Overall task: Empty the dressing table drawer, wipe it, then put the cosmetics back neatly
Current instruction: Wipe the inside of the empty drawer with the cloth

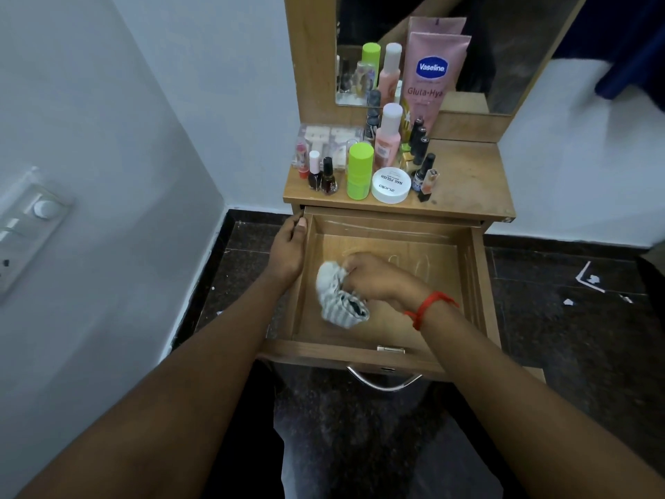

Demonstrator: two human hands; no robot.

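The wooden drawer [471,268] of the dressing table stands pulled out, with nothing in it but a cloth and my hand. My right hand [374,275] grips a crumpled grey striped cloth [336,297] against the drawer floor, left of centre. My left hand [288,246] holds the drawer's left wall near its back corner. On the tabletop [471,174] stand the cosmetics: a pink Vaseline tube [428,77], a green-capped bottle [360,171], a white nail polish remover jar [391,185], a pink bottle [388,138] and several nail polish bottles [322,174].
A mirror [503,48] backs the tabletop. The drawer's metal handle [385,381] hangs at its front, above my legs. White walls flank the table, with a switch panel [32,217] on the left. Bits of white paper [590,279] lie on the dark floor at right.
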